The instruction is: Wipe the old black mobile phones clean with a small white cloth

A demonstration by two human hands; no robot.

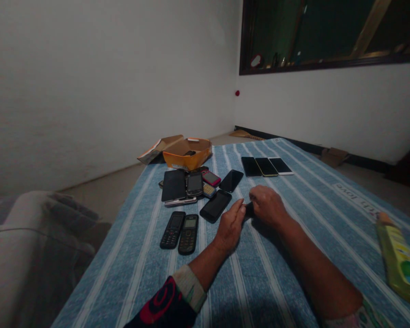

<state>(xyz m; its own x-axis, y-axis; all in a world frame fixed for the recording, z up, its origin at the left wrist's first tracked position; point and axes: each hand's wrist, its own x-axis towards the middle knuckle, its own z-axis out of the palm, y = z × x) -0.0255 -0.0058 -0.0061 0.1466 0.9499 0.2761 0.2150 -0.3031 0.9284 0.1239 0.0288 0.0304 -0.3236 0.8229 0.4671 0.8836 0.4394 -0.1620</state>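
Between my two hands is a small dark object (249,210), probably a phone, mostly hidden by the fingers. My left hand (230,226) is closed against its left side, and my right hand (267,206) grips its right side with curled fingers. Just left of my left hand lies a black smartphone (216,206), with another dark smartphone (231,181) behind it. Two keypad phones (188,234) rest side by side nearer me. A pile of phones, topped by a black flat device (173,185), lies farther left. Three smartphones (267,166) sit in a row behind my right hand.
An open orange box (186,160) with its lid (157,149) stands at the far left of the striped blue cloth (136,255). A bottle of yellow liquid (399,264) lies at the right edge. White walls rise behind.
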